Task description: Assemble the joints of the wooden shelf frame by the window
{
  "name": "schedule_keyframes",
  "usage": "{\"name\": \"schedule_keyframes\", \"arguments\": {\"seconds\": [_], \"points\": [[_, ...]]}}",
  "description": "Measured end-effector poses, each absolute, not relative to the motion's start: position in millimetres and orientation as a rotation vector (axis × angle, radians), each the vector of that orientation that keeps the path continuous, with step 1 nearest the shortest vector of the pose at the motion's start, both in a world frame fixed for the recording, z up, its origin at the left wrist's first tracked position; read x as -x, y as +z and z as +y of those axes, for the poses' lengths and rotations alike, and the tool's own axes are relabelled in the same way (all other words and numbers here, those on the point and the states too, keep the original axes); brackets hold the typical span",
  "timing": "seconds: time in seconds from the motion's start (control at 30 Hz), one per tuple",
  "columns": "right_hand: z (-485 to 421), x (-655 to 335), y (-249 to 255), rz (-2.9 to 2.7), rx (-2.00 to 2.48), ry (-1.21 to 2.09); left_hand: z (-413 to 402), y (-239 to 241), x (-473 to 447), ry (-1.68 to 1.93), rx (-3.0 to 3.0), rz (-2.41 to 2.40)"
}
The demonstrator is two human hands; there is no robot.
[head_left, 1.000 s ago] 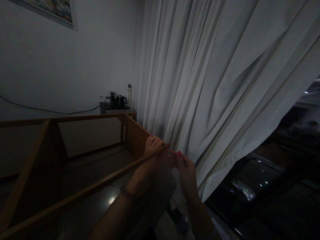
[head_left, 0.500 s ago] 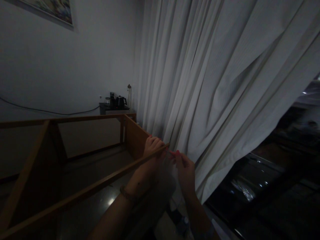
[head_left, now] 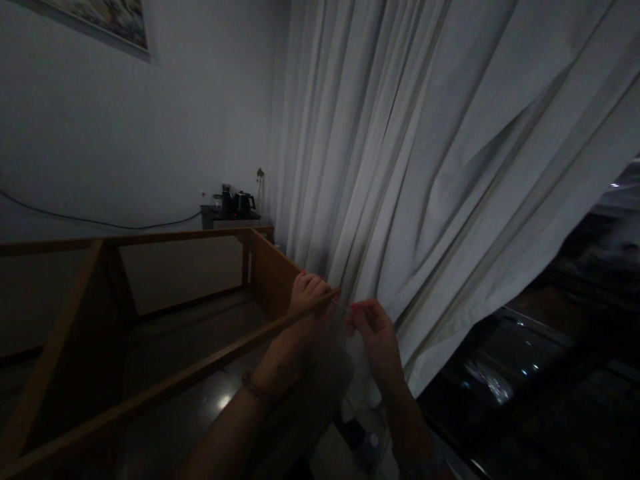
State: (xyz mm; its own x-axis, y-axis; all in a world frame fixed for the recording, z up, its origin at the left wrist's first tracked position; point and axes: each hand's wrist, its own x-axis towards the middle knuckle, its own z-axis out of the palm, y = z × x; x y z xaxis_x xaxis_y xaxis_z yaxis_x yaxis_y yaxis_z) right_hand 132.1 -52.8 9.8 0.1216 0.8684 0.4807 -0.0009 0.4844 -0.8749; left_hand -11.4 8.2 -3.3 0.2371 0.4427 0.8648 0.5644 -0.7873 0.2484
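A wooden furniture frame (head_left: 215,363) stretches from the lower left to the middle, its near rail ending at my hands. My left hand (head_left: 311,293) is wrapped around the corner of that frame, partly behind the rail. Just right of the rail's end, my right hand (head_left: 373,323) pinches a thin, light rod (head_left: 342,307) between thumb and fingers. The rod runs from the rail's end to my right fingertips. In this dim light its kind cannot be made out.
A long pale curtain (head_left: 400,167) hangs close beside my right hand. At the back a small cabinet (head_left: 230,222) bears a black kettle (head_left: 243,202). A black cable (head_left: 120,227) runs along the wall. Dark reflective glass (head_left: 505,373) lies at right; a bottle (head_left: 371,443) is below.
My right hand has moved slightly right and away from the rail's end, so the thin rod now shows between them. My left hand keeps its hold on the frame.
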Motion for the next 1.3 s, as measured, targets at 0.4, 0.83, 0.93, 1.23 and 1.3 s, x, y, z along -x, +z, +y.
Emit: {"name": "schedule_keyframes", "arguments": {"seconds": [0.4, 0.83, 0.93, 1.23, 1.3], "points": [[-46.6, -139.4, -3.5, -1.388, 0.916, 0.607, 7.4, -1.5, 12.2, -1.606, 2.392, -0.966], [-51.4, -141.7, 1.8, -1.688, 1.135, -0.047, 12.2, -9.1, 13.2, -1.535, 2.406, -0.95], [-55.7, -136.0, 3.0, -1.627, 1.123, 0.266, 9.2, -6.4, 16.0, -1.526, 2.444, -0.945], [-54.6, -136.0, 1.8, -1.662, 1.192, 0.119, 5.0, -2.3, 15.6, -1.513, 2.437, -0.985], [-52.7, -138.3, -0.8, -1.689, 1.189, -0.163, 6.5, -3.4, 13.2, -1.531, 2.389, -1.005]]}}
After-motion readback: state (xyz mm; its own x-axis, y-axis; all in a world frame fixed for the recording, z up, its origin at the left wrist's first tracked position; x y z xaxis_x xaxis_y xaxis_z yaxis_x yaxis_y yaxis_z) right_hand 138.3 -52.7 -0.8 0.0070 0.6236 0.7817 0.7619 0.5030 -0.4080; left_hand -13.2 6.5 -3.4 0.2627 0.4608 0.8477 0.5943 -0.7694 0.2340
